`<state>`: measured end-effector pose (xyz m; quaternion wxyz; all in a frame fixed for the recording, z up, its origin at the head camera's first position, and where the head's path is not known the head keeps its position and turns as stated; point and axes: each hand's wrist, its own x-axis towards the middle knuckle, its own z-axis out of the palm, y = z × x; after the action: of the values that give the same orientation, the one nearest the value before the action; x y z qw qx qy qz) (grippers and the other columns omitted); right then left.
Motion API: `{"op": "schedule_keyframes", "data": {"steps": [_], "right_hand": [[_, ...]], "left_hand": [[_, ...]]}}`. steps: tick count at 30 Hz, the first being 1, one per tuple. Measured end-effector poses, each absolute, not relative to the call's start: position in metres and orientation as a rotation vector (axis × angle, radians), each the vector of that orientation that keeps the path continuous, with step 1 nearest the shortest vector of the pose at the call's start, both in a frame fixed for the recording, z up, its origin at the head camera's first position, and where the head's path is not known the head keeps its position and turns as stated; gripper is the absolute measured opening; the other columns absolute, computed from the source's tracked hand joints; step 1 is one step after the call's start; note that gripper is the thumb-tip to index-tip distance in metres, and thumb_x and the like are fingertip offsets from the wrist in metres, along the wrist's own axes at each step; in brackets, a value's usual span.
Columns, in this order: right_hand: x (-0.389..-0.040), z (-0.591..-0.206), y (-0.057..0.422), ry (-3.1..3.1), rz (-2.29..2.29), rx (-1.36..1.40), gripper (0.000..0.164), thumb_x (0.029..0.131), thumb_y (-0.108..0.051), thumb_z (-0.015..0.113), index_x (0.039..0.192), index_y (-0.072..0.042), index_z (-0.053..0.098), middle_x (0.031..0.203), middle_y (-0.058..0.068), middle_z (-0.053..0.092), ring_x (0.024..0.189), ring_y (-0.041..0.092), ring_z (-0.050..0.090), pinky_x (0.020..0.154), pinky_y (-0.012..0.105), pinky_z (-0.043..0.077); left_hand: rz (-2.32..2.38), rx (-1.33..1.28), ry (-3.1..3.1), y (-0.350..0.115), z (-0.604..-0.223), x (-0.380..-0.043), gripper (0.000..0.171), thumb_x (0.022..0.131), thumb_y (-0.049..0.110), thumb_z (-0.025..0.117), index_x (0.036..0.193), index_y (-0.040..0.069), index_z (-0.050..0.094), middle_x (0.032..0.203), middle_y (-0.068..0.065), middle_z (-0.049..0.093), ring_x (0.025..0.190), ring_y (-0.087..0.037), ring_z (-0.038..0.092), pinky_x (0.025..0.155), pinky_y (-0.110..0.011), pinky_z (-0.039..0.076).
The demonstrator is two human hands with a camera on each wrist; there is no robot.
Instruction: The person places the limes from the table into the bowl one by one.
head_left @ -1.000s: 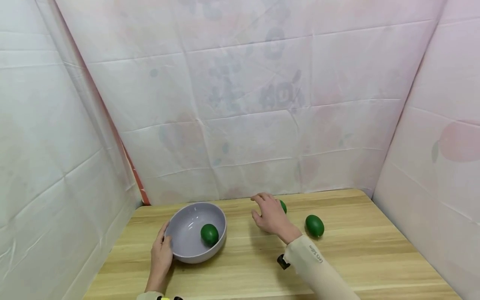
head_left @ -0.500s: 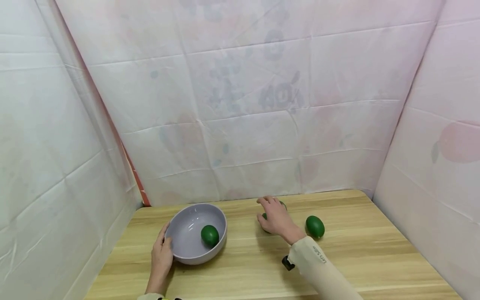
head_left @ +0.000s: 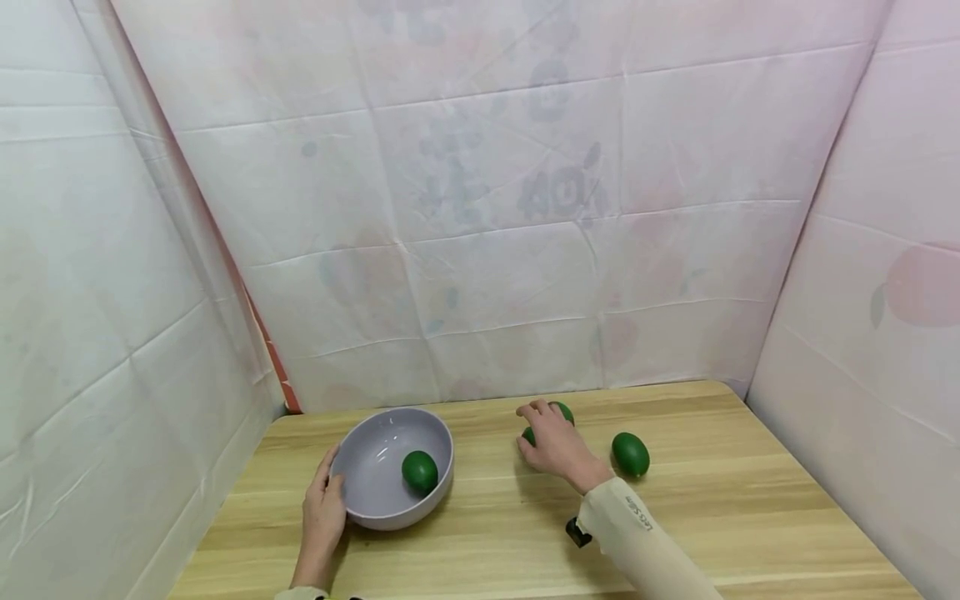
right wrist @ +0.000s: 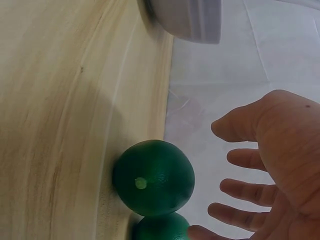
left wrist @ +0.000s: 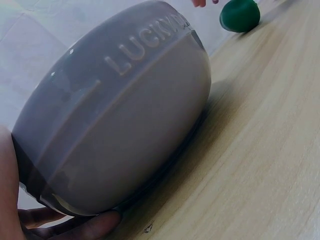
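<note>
My left hand (head_left: 322, 512) grips the left rim of a grey-lilac bowl (head_left: 363, 471), thumb at the rim and fingers against the outside. Inside the bowl lies one green lime (head_left: 419, 472). My right hand (head_left: 557, 443) hovers over two more limes, partly covering a near lime (head_left: 528, 435) and a far lime (head_left: 565, 411). In the right wrist view, its fingers are spread and apart from the near lime (right wrist: 154, 177), with the other lime (right wrist: 162, 228) just beside that. In the left wrist view the bowl's outer wall (left wrist: 135, 115) bears raised letters.
Another lime (head_left: 630, 454) lies on the wooden table (head_left: 720, 517), right of my right hand. White printed cloth (head_left: 510, 275) encloses the back and both sides. A black wrist device (head_left: 578, 532) sits at my right cuff.
My right hand has shifted slightly right, so the near lime now shows at its left and the far one stays partly visible. My left hand and the bowl have not visibly moved.
</note>
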<state>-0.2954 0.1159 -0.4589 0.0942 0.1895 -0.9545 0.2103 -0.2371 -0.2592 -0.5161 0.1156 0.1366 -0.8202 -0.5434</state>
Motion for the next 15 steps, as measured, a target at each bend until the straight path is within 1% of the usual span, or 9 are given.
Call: {"op": "schedule_keyframes", "data": {"steps": [4,9,15], "right_hand": [[-0.2946,-0.4613,0.117,-2.825,0.632,0.571,0.04,0.095,-0.019,0.069,0.132,-0.006,0.061,0.138,0.021,0.057,0.125,0.042,0.054,0.099,0.055,0.054],[-0.2952,-0.4643,0.1178,-2.828,0.65,0.573,0.041,0.095,-0.02,0.069,0.132,-0.006,0.061,0.139,0.021,0.057,0.126,0.042,0.053,0.099,0.055,0.054],[-0.2936,-0.4664,0.1169,-2.856,0.647,0.57,0.041,0.095,-0.021,0.069,0.133,-0.008,0.06,0.14,0.02,0.056,0.127,0.042,0.053,0.092,0.057,0.057]], "left_hand": [[-1.605,0.403,-2.408,-0.2585,-0.5151,-0.2364,0.054,0.108,0.016,0.031,0.162,0.023,0.029,0.169,-0.016,0.024,0.154,-0.045,0.025,0.125,-0.061,0.027],[-1.59,0.404,-2.41,-0.2588,-0.5149,-0.2361,0.053,0.108,0.016,0.031,0.161,0.023,0.03,0.169,-0.015,0.024,0.154,-0.044,0.025,0.125,-0.06,0.027],[-1.583,0.411,-2.404,-0.2585,-0.5143,-0.2359,0.053,0.108,0.014,0.032,0.161,0.022,0.031,0.168,-0.016,0.026,0.154,-0.044,0.026,0.126,-0.059,0.027]]}}
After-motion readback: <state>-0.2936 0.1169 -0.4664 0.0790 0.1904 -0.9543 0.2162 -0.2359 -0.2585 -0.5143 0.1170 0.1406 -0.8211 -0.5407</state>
